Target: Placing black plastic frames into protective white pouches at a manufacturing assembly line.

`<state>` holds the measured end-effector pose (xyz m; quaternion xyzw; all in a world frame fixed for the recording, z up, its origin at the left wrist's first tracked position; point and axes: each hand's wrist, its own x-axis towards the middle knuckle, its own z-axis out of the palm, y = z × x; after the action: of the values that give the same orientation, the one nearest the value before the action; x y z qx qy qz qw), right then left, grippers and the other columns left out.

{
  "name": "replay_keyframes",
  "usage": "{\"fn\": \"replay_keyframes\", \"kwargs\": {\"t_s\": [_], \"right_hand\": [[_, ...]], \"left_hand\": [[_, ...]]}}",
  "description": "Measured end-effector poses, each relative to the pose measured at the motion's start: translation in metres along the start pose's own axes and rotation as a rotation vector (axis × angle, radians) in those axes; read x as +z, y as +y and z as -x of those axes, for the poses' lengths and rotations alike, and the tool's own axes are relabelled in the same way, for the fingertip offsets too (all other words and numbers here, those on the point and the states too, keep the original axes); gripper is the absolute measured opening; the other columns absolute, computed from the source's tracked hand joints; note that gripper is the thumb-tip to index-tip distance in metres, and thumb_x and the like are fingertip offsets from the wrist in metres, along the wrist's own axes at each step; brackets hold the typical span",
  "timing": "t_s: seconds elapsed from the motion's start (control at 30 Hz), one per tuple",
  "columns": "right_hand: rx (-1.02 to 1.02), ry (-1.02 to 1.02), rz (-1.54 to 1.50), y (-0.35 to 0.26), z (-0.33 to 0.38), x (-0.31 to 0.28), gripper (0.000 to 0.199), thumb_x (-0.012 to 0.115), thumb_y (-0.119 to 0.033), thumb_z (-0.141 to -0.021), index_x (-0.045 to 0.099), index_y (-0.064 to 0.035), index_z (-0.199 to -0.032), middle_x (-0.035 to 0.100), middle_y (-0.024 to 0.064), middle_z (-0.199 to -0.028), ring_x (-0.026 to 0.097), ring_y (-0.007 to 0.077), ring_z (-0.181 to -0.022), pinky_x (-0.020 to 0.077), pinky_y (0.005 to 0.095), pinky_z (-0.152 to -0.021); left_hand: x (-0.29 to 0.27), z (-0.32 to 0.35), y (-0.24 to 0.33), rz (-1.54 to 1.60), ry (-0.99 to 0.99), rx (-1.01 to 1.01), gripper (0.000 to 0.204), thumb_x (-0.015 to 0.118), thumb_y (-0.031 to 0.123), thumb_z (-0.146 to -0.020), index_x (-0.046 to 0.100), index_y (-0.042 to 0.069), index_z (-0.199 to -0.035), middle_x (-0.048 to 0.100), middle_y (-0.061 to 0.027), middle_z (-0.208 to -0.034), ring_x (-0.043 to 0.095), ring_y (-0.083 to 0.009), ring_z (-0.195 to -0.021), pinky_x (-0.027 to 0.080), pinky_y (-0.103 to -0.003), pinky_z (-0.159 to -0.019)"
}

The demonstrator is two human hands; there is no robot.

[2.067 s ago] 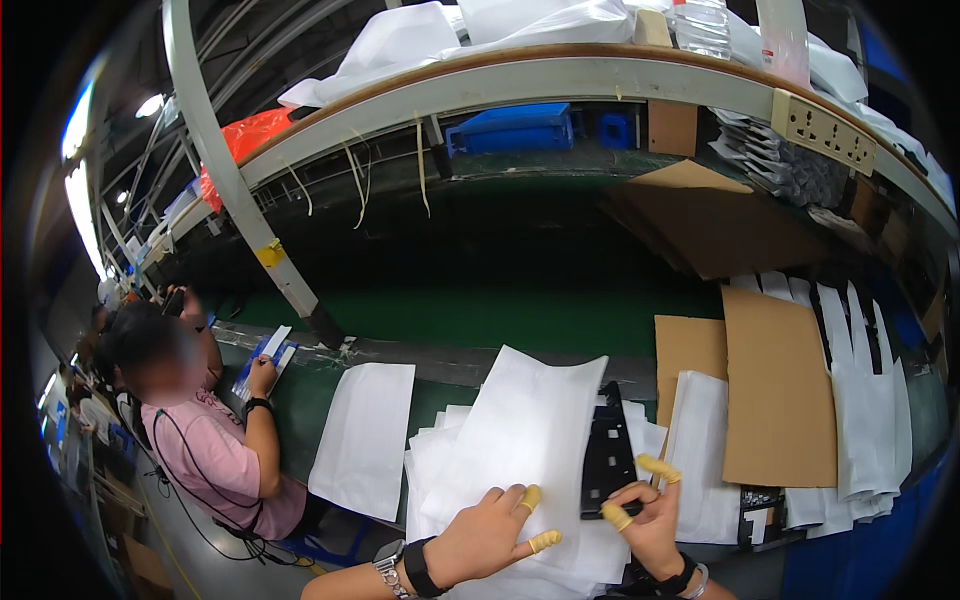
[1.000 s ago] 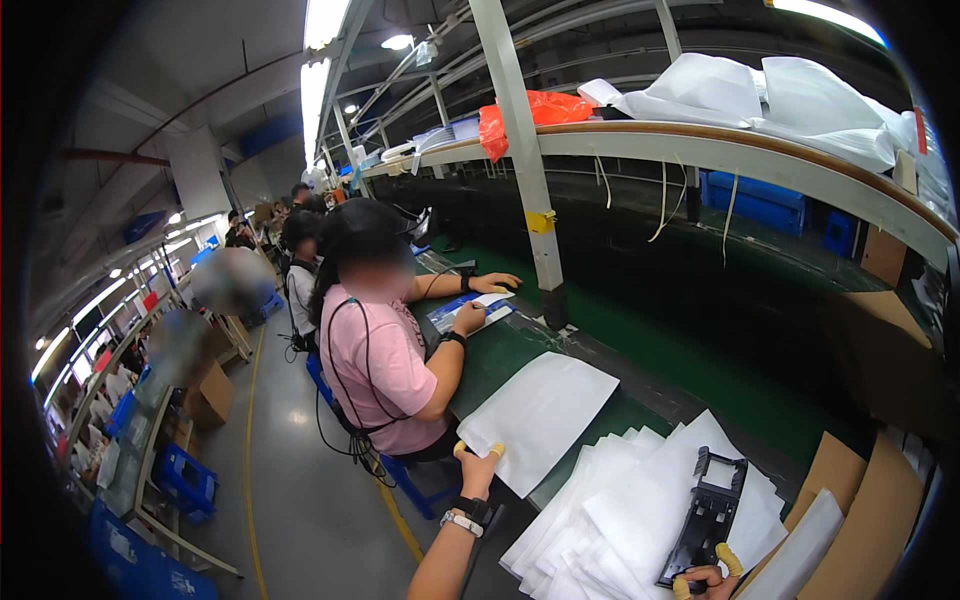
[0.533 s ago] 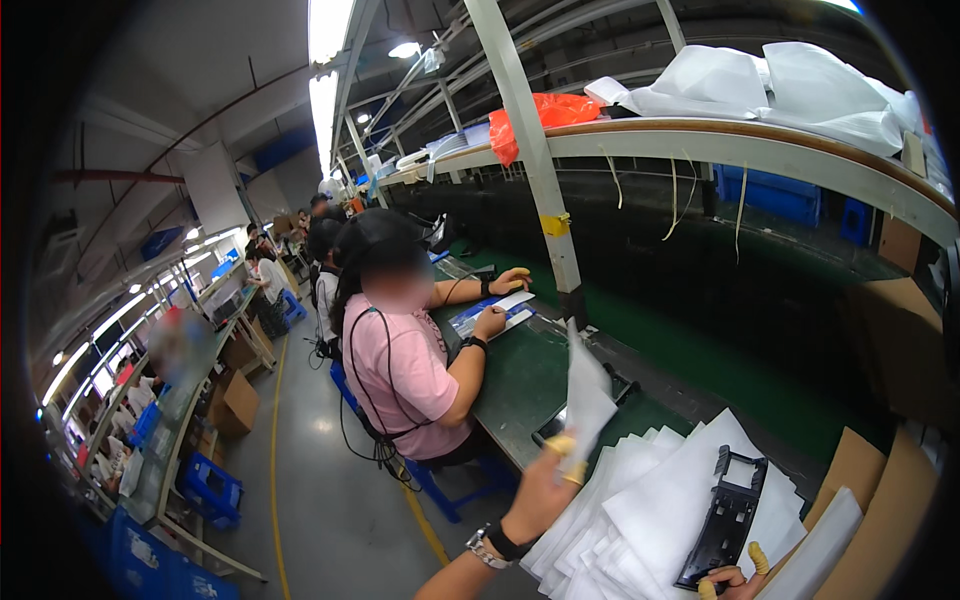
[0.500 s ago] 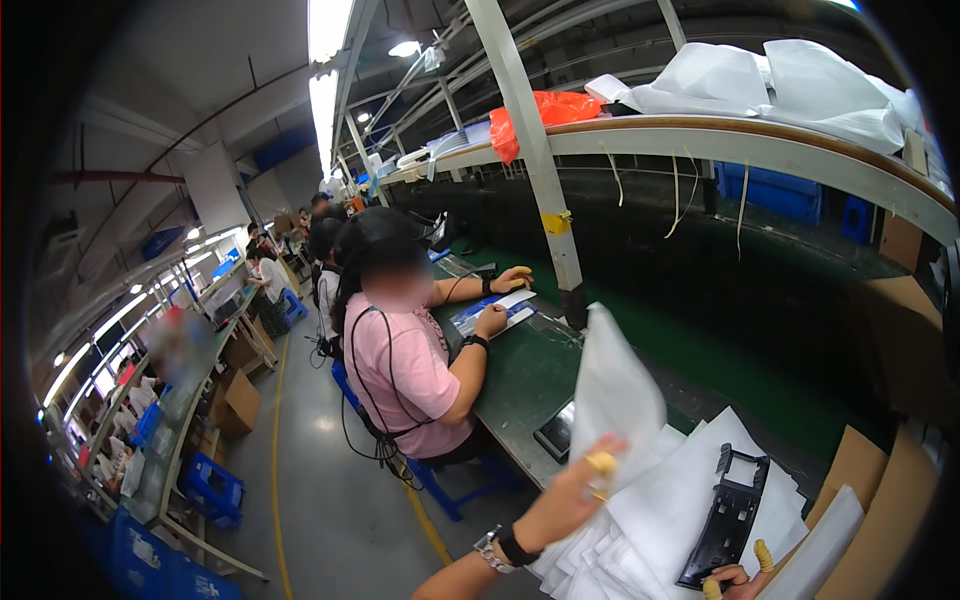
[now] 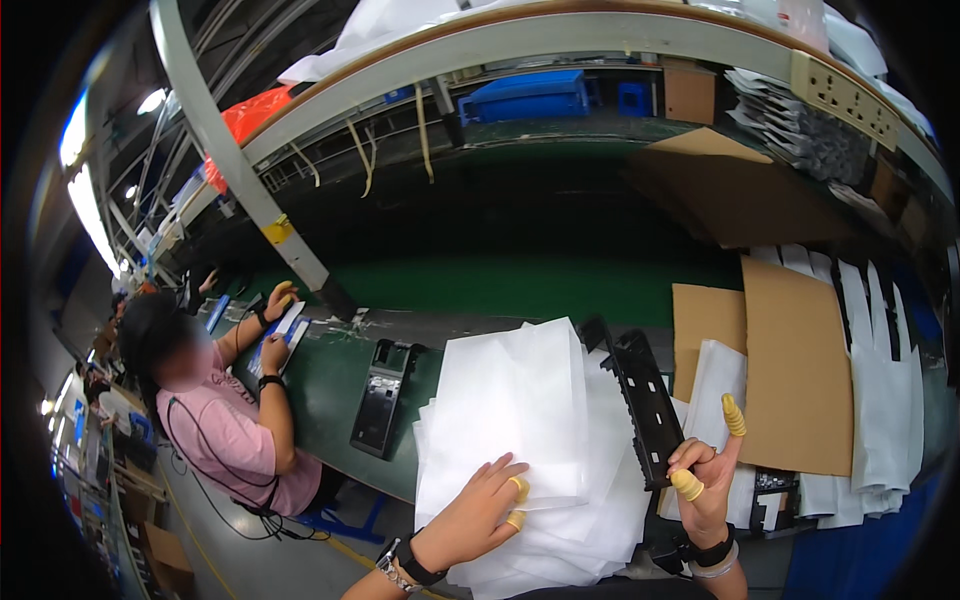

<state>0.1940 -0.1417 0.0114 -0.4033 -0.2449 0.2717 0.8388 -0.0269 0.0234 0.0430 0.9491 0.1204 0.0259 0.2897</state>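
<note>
A white foam pouch [image 5: 515,400] lies on top of a pile of similar white foam sheets [image 5: 600,535] on the bench before me. My left hand [image 5: 475,520] rests on the pouch's near edge, fingers stretched out flat, yellow finger cots on two of them. To its right, my right hand [image 5: 708,495] grips the near end of a long black plastic housing [image 5: 645,405], its index finger raised in a yellow cot. The housing stands tilted beside the pile's right edge, and slots show along its length. Part of the right hand's grip is hidden behind the thumb.
A second black housing [image 5: 385,400] lies on the green bench, left of the pile. Farther left sits a co-worker in a pink shirt [image 5: 235,425]. Cardboard sheets [image 5: 800,370] and white foam strips [image 5: 885,400] stand at the right. A metal post [image 5: 240,170] and overhead shelf [image 5: 560,40] rise beyond.
My left hand has brought the raised foam pouch down onto the pile. My right hand has lifted the black housing off the foam sheets to the right. The view has turned rightward.
</note>
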Motion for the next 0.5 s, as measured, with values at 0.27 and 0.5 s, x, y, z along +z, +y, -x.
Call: {"fn": "replay_keyframes", "kwargs": {"t_s": [0.27,0.5], "right_hand": [[-0.349,-0.195,0.216,-0.015,0.015,0.004,0.094,0.072,0.004,-0.069,0.009,-0.0087,-0.137,0.061,0.0082,-0.072,0.056,0.0192,-0.077,0.0483,0.0298,-0.073],[-0.157,-0.305,0.116,-0.039,-0.012,0.051,0.089,0.069,0.009,-0.072,0.008,-0.0026,-0.137,0.062,0.0081,-0.075,0.06,0.0179,-0.081,0.0473,0.0304,-0.081]], "left_hand": [[0.007,-0.007,0.03,-0.103,-0.133,0.184,0.024,0.055,0.009,-0.075,0.044,0.001,-0.096,0.031,-0.0205,-0.14,0.024,-0.0405,-0.132,0.023,-0.052,-0.106],[0.01,-0.02,0.024,-0.036,-0.232,0.21,0.033,0.055,0.026,-0.084,0.047,0.001,-0.104,0.04,-0.0227,-0.131,0.034,-0.0377,-0.126,0.028,-0.048,-0.104]]}}
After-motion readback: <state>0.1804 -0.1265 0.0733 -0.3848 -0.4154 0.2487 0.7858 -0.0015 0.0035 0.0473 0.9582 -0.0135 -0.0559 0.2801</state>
